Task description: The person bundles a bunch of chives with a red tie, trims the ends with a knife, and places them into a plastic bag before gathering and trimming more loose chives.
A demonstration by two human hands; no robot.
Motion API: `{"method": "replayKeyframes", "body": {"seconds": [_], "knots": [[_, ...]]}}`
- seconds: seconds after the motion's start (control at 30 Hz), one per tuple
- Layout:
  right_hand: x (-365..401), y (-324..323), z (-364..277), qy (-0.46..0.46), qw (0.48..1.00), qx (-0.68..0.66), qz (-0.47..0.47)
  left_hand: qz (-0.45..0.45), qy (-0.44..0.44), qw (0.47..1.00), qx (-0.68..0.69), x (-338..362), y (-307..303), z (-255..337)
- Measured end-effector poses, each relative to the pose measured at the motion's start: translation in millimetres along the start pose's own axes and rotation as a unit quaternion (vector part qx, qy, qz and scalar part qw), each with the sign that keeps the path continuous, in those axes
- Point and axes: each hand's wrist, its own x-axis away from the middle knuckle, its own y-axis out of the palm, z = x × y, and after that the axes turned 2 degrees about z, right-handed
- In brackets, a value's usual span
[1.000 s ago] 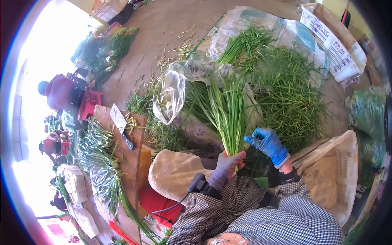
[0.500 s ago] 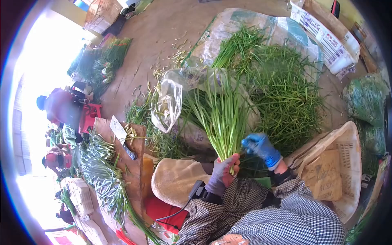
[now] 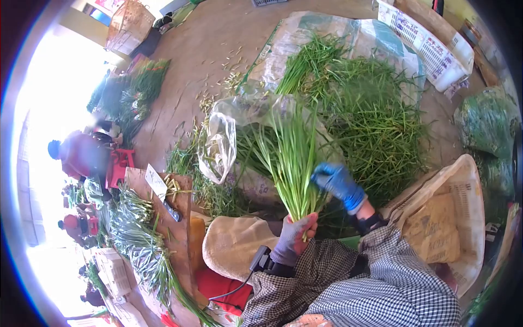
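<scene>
My left hand [image 3: 294,237], in a grey glove with bare fingertips, is closed round the lower stalks of a bunch of garlic chives [image 3: 294,169]. The long green leaves fan upward and away from me. At the bunch's right edge is my right hand [image 3: 340,186] in a blue glove, its fingers curled and pinched together by the leaves. Whatever sits between those fingertips is hidden. Behind the bunch, an open clear plastic bag [image 3: 220,147] holds more greens. A large loose heap of chives [image 3: 376,120] lies beyond on a plastic sheet [image 3: 359,30].
To the left, a wooden board [image 3: 177,234] carries trimmed bundles [image 3: 136,234] and a knife with a broad blade [image 3: 156,182]. A white basket [image 3: 471,218] with cardboard stands at right; another crate [image 3: 419,46] is farther back. People [image 3: 81,155] sit at far left.
My right hand has moved up and left, from beside the stalk ends to the leaves' right edge. My left hand keeps its grip on the bunch. The whole view has shifted slightly.
</scene>
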Motion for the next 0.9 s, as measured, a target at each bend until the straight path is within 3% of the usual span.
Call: {"method": "replayKeyframes", "body": {"seconds": [0.1, 0.2, 0.3, 0.37, 0.53, 0.63, 0.8, 0.9], "knots": [[-10, -49, 1, 0.007, 0.997, -0.034, 0.076, -0.020, 0.055, 0.998, 0.005, 4, -10, 1], [4, -85, 3, 0.081, 0.983, -0.063, 0.153, -0.001, 0.079, 0.997, 0.017, -2, -8, 4], [34, -64, -25, 0.127, 0.987, -0.092, -0.023, 0.005, 0.084, 0.996, -0.013, 2, 6, 8], [43, -34, -21, 0.152, 0.979, -0.116, -0.076, 0.012, 0.092, 0.995, -0.021, 3, 8, 8], [41, -2, -10, 0.109, 0.987, -0.108, -0.049, -0.029, 0.097, 0.995, -0.012, 4, -3, 4], [50, -18, -19, 0.160, 0.968, -0.186, -0.045, 0.024, 0.113, 0.993, -0.015, 5, -4, 5], [53, -75, -6, 0.170, 0.963, -0.187, 0.098, 0.040, 0.116, 0.992, -0.027, 2, -11, 3], [46, -71, -52, 0.139, 0.972, -0.169, 0.089, 0.049, 0.129, 0.989, -0.052, 0, -5, 2]]}}
